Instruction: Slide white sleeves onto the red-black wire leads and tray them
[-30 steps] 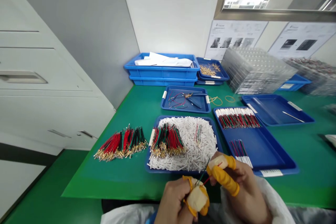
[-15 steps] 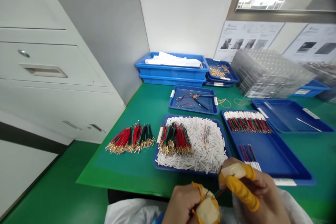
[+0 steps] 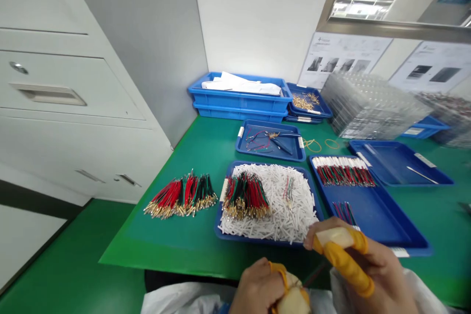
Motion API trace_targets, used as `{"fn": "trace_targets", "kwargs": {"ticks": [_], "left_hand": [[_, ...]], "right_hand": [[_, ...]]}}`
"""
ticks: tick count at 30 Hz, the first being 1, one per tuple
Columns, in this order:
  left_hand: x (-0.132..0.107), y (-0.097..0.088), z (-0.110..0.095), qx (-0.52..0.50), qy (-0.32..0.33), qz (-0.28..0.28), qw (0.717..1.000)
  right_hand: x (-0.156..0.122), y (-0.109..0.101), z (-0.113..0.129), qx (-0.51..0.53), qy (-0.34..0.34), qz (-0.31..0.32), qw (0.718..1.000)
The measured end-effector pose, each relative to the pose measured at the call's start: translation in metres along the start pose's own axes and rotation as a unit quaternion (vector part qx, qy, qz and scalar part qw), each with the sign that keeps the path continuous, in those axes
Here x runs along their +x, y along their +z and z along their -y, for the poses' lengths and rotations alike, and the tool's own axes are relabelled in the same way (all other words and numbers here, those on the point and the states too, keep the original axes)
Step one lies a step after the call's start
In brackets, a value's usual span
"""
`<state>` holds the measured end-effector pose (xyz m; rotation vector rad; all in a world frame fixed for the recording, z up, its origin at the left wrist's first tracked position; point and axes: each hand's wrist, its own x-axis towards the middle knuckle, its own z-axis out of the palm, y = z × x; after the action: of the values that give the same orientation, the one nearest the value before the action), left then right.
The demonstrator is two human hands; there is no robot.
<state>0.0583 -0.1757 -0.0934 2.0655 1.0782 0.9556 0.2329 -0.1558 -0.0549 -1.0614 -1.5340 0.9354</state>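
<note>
My left hand is low at the bottom edge, fingers curled, with yellow finger cots on its tips. My right hand is beside it, closed in a pinch, yellow cots on thumb and forefinger. A thin red and green wire runs between the two hands. Just beyond them a blue tray holds a heap of white tubes and a bundle of red, green and black wires.
A loose wire bundle lies on the green table at left. More blue trays: one with sleeved wires, one with tools, another at right. Blue bins and clear stacked trays stand behind. A white cabinet is at left.
My hands have sunk toward the bottom edge and drawn a little apart. The view has shifted, so the table appears further right and higher.
</note>
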Motion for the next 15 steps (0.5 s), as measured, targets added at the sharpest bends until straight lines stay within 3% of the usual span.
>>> {"fn": "trace_targets", "kwargs": {"ticks": [3,4,9,12,15], "left_hand": [[-0.009,-0.012,0.008,-0.055,-0.060,0.028,0.996],[-0.012,-0.016,0.011,-0.066,-0.072,0.026,0.995],[-0.019,-0.027,0.022,-0.071,-0.127,0.000,0.989],[-0.017,-0.026,0.020,-0.064,-0.130,0.006,0.989],[-0.012,-0.021,0.015,-0.043,-0.123,0.006,0.991]], "right_hand": [[0.008,-0.012,-0.016,-0.136,0.035,-0.069,0.988],[0.010,-0.016,-0.023,-0.193,0.041,-0.064,0.978],[0.014,-0.024,-0.048,-0.451,-0.002,0.049,0.891],[0.014,-0.016,-0.049,-0.522,-0.027,0.094,0.847],[0.018,-0.005,-0.045,-0.546,-0.049,0.105,0.830]]}}
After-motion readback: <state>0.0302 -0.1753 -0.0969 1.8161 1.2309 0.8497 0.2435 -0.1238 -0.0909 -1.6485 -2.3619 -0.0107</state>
